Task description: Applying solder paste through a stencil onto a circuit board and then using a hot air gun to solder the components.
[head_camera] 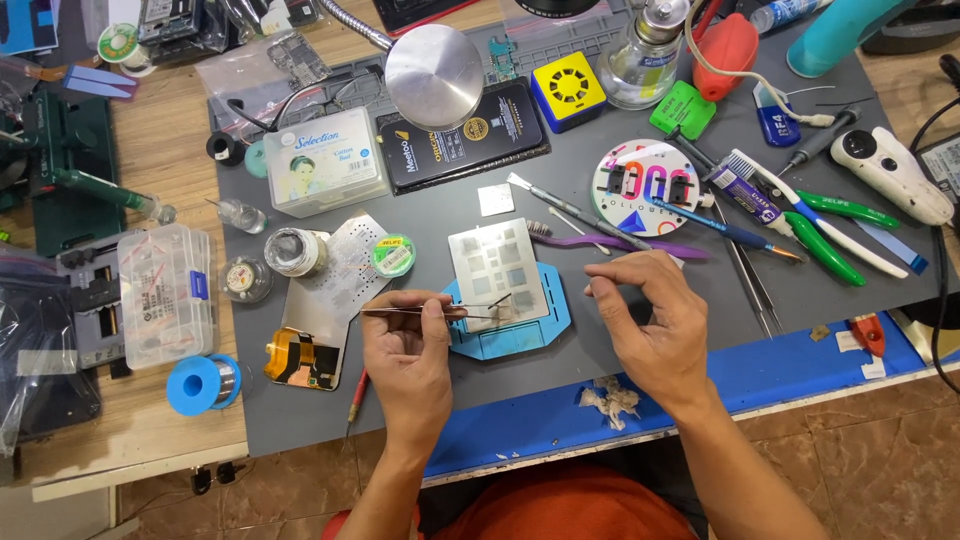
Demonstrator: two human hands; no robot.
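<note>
**Holding tweezers over the metal plate**

Pinching thin tweezers point(430, 312) in my left hand point(408, 350), I keep the tips low and steady over the square metal plate point(497, 268) on its blue holder point(510, 335). My right hand point(650, 320) hovers half curled, holding nothing (I think). Tools crowd the grey mat point(300, 400); a tiled floor lies below.

A silvery stencil point(500, 268) patterned with square grids lies on a blue holder point(520, 338). The mat point(560, 170) is grey with a blue near edge. Far off sit a yellow box point(568, 90) and a red bulb point(727, 52); right, green-handled pliers point(840, 235); left, a blue spool point(203, 384).
</note>
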